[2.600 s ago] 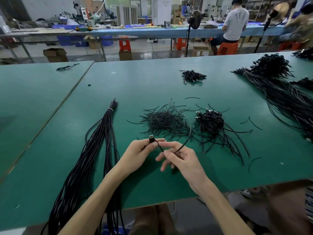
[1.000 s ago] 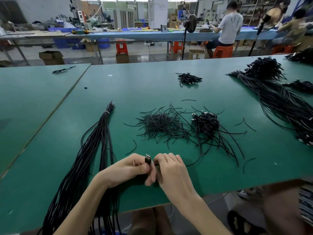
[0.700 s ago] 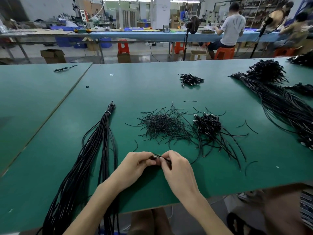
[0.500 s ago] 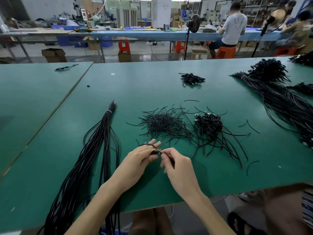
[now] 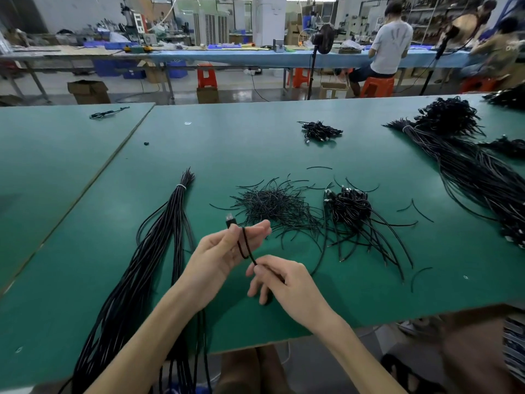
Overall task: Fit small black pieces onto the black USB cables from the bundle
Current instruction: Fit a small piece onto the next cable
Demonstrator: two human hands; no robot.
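Note:
My left hand [image 5: 224, 251] pinches a black USB cable [image 5: 243, 245] just below its plug [image 5: 230, 219], which points up and away. The cable loops across my left palm and runs down into my right hand [image 5: 279, 281], which pinches it between thumb and forefinger above the green table [image 5: 255, 143]. A tied bundle of long black cables [image 5: 159, 245] lies to the left of my hands. A heap of thin black pieces [image 5: 272, 203] sits just beyond my hands, with a tangle of short cables [image 5: 352, 211] to its right.
A large bundle of black cables [image 5: 477, 172] runs along the right side. A small cable pile [image 5: 321, 130] lies farther back. The table's front edge is close under my wrists. People sit at a blue bench [image 5: 255, 56] beyond.
My hands have drawn apart: the left hand rose with the plug pointing up, the right hand slid down along the cable toward me, leaving a loop across the left palm.

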